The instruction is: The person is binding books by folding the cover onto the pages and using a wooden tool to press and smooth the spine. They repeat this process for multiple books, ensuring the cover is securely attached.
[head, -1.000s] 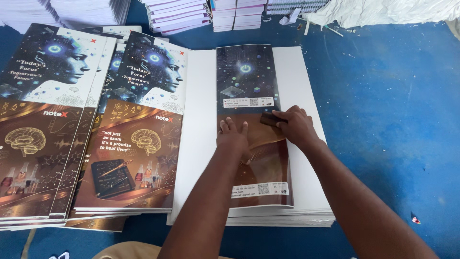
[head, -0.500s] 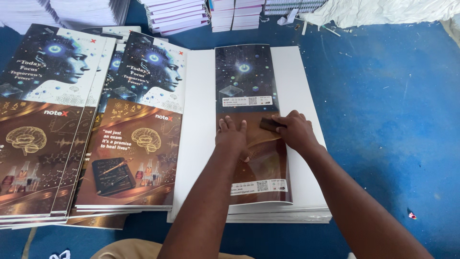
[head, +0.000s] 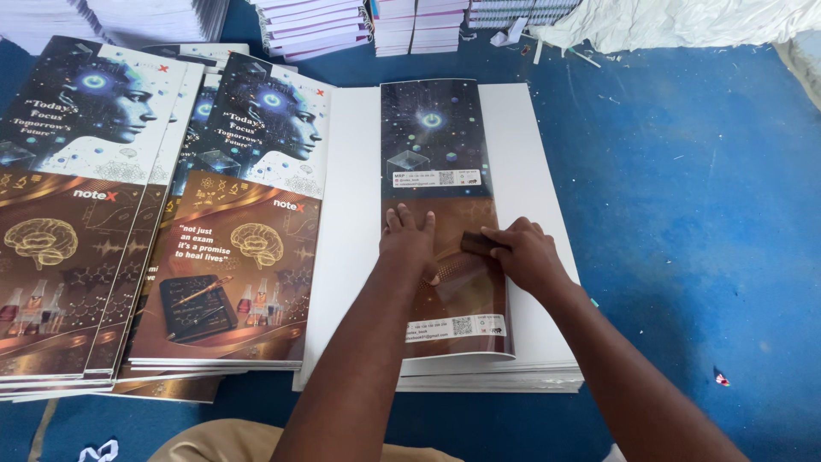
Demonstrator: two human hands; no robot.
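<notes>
A folded glossy printed cover sheet [head: 436, 137], dark blue above and brown below, lies on a stack of white sheets [head: 351, 214]. My left hand [head: 409, 239] presses flat on the cover's middle, fingers together. My right hand [head: 522, 255] holds a small dark block [head: 479, 244] against the cover, just right of the left hand. Both forearms reach in from the bottom of the view.
Two fanned stacks of printed covers with a face and brain picture [head: 231, 248] [head: 68, 197] lie to the left. Piles of bound books [head: 316, 24] line the far edge. White crumpled sheeting [head: 684, 21] sits at the far right. The blue cloth surface [head: 710, 214] spreads to the right.
Both hands have slid down the cover toward me, the right hand carrying the small dark block along the fold. The view has shifted slightly.
</notes>
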